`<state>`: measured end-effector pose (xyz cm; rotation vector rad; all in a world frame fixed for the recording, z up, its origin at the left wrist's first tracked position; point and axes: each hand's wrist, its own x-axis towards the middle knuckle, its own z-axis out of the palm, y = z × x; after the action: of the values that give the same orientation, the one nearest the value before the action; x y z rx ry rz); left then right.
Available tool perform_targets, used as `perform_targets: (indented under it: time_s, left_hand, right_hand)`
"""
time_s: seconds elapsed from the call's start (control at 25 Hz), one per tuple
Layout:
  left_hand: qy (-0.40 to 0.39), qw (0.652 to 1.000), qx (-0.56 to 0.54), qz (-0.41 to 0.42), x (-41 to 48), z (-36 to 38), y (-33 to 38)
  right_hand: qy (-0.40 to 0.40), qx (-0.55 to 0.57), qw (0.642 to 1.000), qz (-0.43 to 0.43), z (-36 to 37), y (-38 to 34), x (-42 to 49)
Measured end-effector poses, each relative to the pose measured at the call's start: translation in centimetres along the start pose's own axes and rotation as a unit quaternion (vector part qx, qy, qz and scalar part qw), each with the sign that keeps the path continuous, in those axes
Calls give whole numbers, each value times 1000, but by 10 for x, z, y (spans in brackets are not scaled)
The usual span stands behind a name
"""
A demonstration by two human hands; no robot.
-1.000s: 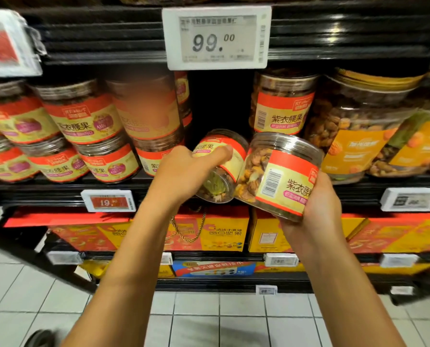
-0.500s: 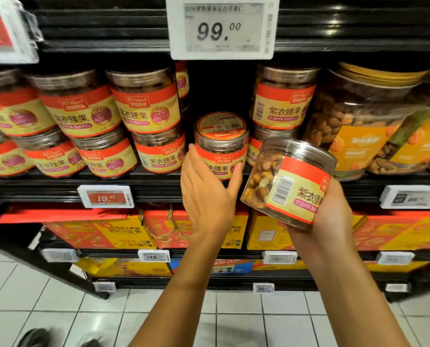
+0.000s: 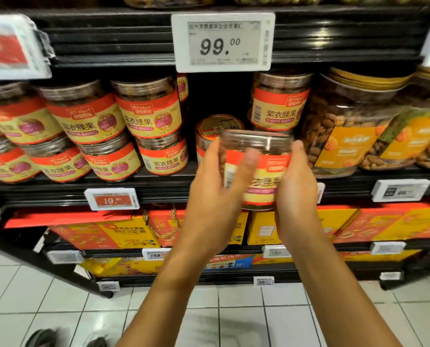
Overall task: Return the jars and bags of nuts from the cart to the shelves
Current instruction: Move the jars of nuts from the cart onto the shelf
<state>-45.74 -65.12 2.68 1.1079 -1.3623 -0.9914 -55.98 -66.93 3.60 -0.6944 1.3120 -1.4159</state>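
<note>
shelf [image 3: 159, 189] across mid-frame, stocked with nut jars | right hand [image 3: 296, 196] raised, palm inward, fingers upright, clasping jar's right side | left hand [image 3: 216, 196] opposite, thumb across the label, grasping left side | jar [image 3: 261, 166] upright, centre frame, in front of shelved jar [image 3: 209, 131]

Cannot read the smeared label on the held jar [image 3: 271, 169], partly covered by the left hand [image 3: 216, 196] and right hand [image 3: 294, 199]. Hides most of the shelved jar [image 3: 207, 132] behind. Cuts off the blurred red sign [image 3: 6, 48] at the left edge and the shoes [image 3: 42, 338] at the bottom.
</note>
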Motion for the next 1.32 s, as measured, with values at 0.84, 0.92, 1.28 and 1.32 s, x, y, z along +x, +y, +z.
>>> perform_targets:
  time_s: [0.84,0.92,1.28,1.32]
  left_hand:
    - [81,995,-47,45,44,-31,-13]
    - [92,995,-22,37,39,-33,-23]
    - [85,996,-11,14,34,-36,-28]
    - [99,995,-16,6,31,-38,-30]
  right_hand:
    - [-130,-111,960,-221,10,12,17]
    - [-113,-118,965,-204,5,18,23]
    - [-114,-132,966,-192,9,29,26]
    - [-114,-129,968,-184,8,30,25]
